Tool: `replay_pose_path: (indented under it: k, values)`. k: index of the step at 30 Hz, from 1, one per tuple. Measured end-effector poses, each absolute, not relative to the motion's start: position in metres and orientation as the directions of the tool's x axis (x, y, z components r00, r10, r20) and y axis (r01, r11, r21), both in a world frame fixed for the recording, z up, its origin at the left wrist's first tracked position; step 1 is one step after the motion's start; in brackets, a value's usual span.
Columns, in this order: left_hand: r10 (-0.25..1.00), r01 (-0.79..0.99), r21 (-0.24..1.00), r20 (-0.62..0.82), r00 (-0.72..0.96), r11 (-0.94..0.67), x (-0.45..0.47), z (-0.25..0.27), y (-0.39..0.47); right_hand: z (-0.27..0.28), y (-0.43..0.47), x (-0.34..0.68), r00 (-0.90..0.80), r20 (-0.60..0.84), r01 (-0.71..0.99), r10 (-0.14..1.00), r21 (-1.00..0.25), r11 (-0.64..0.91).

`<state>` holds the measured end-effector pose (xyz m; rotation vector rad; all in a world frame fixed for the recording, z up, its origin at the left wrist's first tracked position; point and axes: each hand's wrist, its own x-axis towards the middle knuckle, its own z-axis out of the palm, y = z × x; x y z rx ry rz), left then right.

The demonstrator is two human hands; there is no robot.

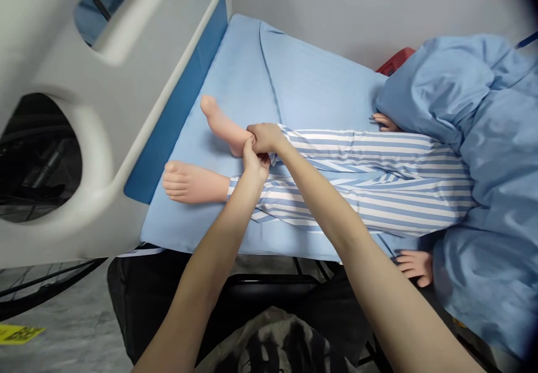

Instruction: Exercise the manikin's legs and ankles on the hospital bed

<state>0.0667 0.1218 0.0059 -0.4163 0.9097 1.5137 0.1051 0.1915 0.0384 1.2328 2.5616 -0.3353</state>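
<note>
A manikin in blue-and-white striped trousers lies on its back on the bed. Both my hands are closed around the ankle of its farther leg, just at the trouser cuff. My right hand wraps over the top of the ankle, fingers pointing left. From the near side my left hand grips the same ankle, its thumb up against my right hand. The farther foot sticks out beyond my hands, toes up and left. Beside my left forearm the nearer foot rests on the sheet, untouched.
A bed end board with oval cut-outs stands at the left. Light blue sheet covers the mattress. A bunched blue quilt covers the manikin's upper part, its two hands showing at the edge. Something red is behind the bed.
</note>
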Motion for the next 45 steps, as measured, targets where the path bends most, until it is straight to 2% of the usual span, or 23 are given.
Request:
replay_pose_path:
  k: [3, 5, 11, 19, 26, 45]
  values:
    - [0.669, -0.957, 0.282, -0.725, -0.163, 0.074, 0.065, 0.009, 0.120, 0.040, 0.174, 0.110, -0.609, -0.210, 0.787, 0.765, -0.040, 0.616]
    - [0.668, -0.959, 0.274, -0.728, -0.156, 0.075, 0.064, 0.012, 0.117, 0.041, 0.168, 0.110, -0.598, -0.182, 0.795, 0.781, -0.006, 0.607]
    - [0.694, -0.966, 0.240, -0.712, -0.104, 0.101, 0.062, 0.021, 0.107, 0.046, 0.157, 0.106, -0.567, -0.196, 0.815, 0.800, 0.007, 0.580]
    - [0.694, -0.949, 0.295, -0.707, -0.139, 0.111, 0.063, 0.023, 0.106, 0.036, 0.163, 0.104, -0.556, -0.188, 0.825, 0.810, -0.002, 0.565]
    - [0.711, -0.958, 0.271, -0.692, -0.127, 0.092, 0.067, 0.025, 0.106, 0.036, 0.164, 0.106, -0.575, -0.190, 0.816, 0.796, -0.057, 0.576]
    - [0.737, -0.960, 0.270, -0.663, -0.132, 0.071, 0.066, 0.017, 0.109, 0.033, 0.166, 0.105, -0.575, -0.169, 0.817, 0.800, -0.057, 0.574]
